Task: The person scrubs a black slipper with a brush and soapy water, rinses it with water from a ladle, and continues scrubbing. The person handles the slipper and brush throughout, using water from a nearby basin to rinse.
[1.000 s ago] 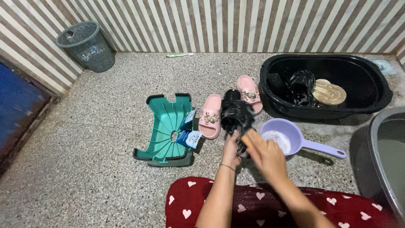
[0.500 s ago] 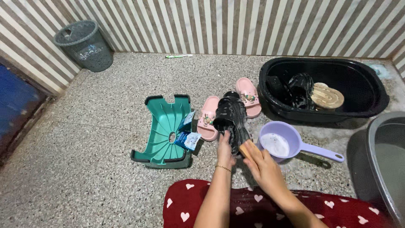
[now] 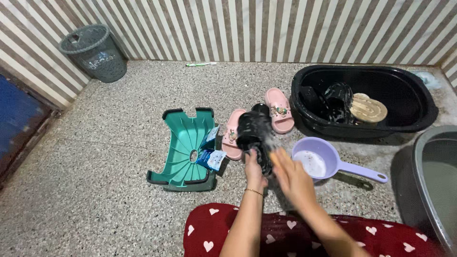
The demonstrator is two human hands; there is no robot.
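My left hand point(image 3: 255, 172) grips a wet black shoe point(image 3: 254, 133) by its near end, holding it tilted above the speckled floor. My right hand point(image 3: 290, 177) is blurred against the shoe's right side, closed on a small tan scrubbing brush that is mostly hidden. A lilac plastic scoop point(image 3: 318, 161) with soapy water sits just right of my hands. Two pink slippers point(image 3: 279, 110) lie behind the shoe. My lap in red cloth with white hearts point(image 3: 304, 235) fills the bottom edge.
A black tub point(image 3: 419, 112) at the right holds another black shoe and a tan sole. A green stool point(image 3: 185, 145) lies overturned at the left with small blue packets beside it. A grey basin point(image 3: 435, 181) is at far right, a grey bin point(image 3: 93, 52) in the corner.
My right hand has slid along the shoe's side with the brush, back and forth. The shoe has shifted slightly left and tilted in my left hand.
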